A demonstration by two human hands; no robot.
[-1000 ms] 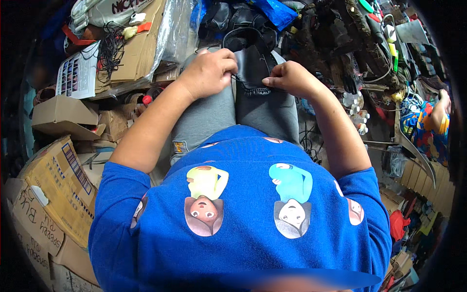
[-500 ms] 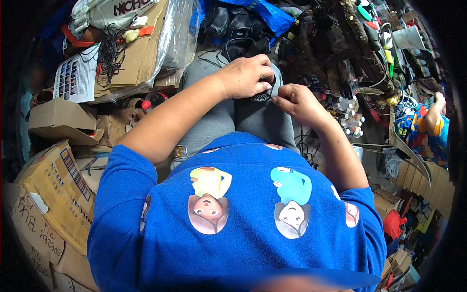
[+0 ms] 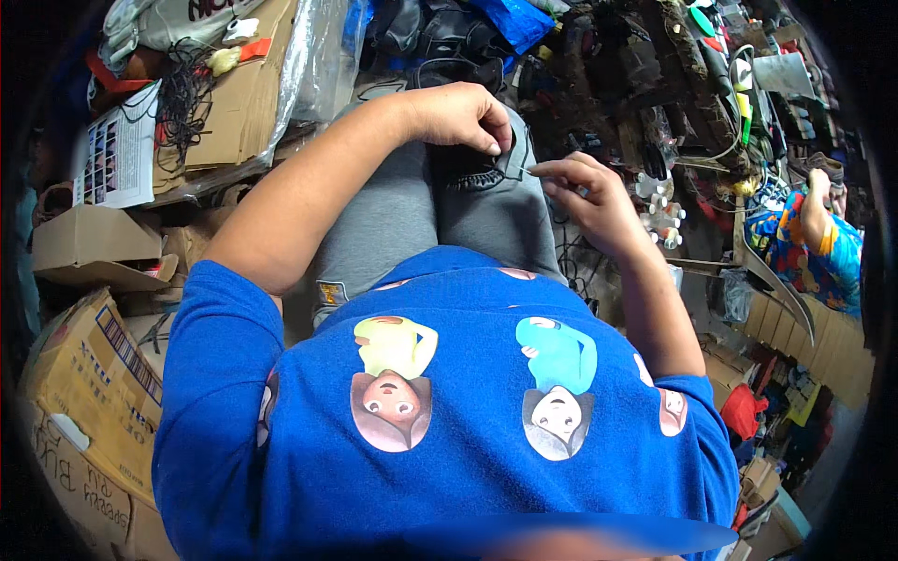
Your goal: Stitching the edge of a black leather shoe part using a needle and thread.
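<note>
Over my grey-trousered lap lies a black piece with a row of chunky stitches (image 3: 475, 179) along its edge; its full shape is hidden, so I cannot tell what it belongs to. My left hand (image 3: 466, 117) is closed above it, fingers curled down and gripping its upper part. To the right, my right hand (image 3: 591, 194) pinches at the end of a thin dark cord (image 3: 516, 174) that runs from the black piece. The right hand's other fingers are loosely bent.
Cardboard boxes (image 3: 98, 238) stand at the left, beside flat cardboard (image 3: 245, 112) bearing tangled black cord (image 3: 187, 107) and a printed sheet (image 3: 117, 150). Black bags (image 3: 458, 37) lie ahead. Small bottles (image 3: 662, 220), a curved blade (image 3: 781, 285) and another person's arm (image 3: 817, 210) are at the right.
My right hand has moved away from my left, toward the right, drawing the thin cord. More of the stitched edge shows now.
</note>
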